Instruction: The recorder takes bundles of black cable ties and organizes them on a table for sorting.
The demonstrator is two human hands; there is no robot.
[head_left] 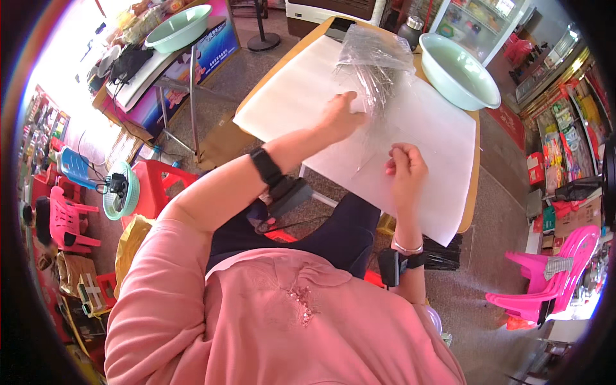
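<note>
A clear plastic bag lies at the far side of the white-covered table. Below its near edge spreads a bunch of thin, shiny, see-through strips. Beside these strips, on their left, is my left hand, thumb and fingers apart, and I see nothing held in it. My right hand is over the right part of the white sheet, its fingers curled in and pressed together. Whatever it may hold is too small to make out. Faint thin strands cross the sheet between my two hands.
A pale green basin stands at the table's far right corner, next to a dark bottle. A black phone-like object lies at the far edge. Pink chairs stand right; a red stool stands left.
</note>
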